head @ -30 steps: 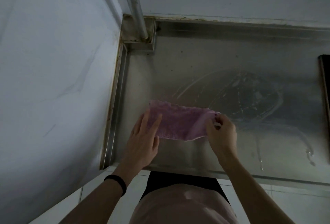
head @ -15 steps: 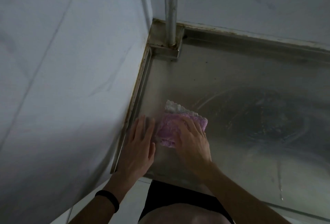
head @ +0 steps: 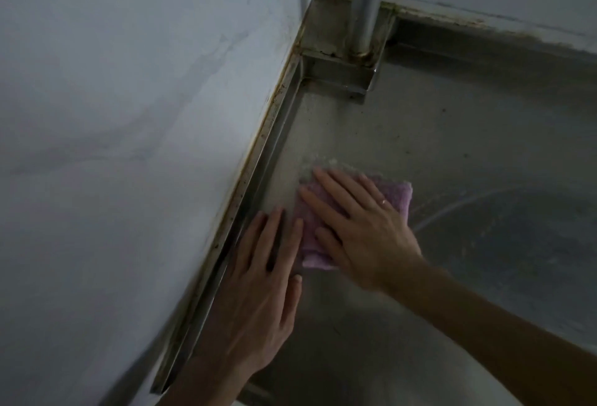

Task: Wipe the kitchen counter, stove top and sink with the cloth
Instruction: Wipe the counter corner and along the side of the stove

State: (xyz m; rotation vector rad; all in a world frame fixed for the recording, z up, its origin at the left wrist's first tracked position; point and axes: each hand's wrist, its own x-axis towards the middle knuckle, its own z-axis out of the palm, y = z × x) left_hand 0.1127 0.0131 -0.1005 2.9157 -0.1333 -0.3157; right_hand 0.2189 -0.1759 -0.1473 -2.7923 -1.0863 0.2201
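The folded pink cloth [head: 400, 200] is lying on the steel counter [head: 452, 147] at the centre of the frame, just right of the raised rim [head: 268, 153] that is running along the wall [head: 129, 114]. The right hand [head: 365, 237] is pressing flat on top of it, fingers straight and pointing to the upper left. The left hand [head: 258, 292] is resting open on bare steel at the cloth's left edge, holding nothing. The right hand is the nearer one, so the stroke is probably heading up the rim towards the pipe [head: 368, 1].
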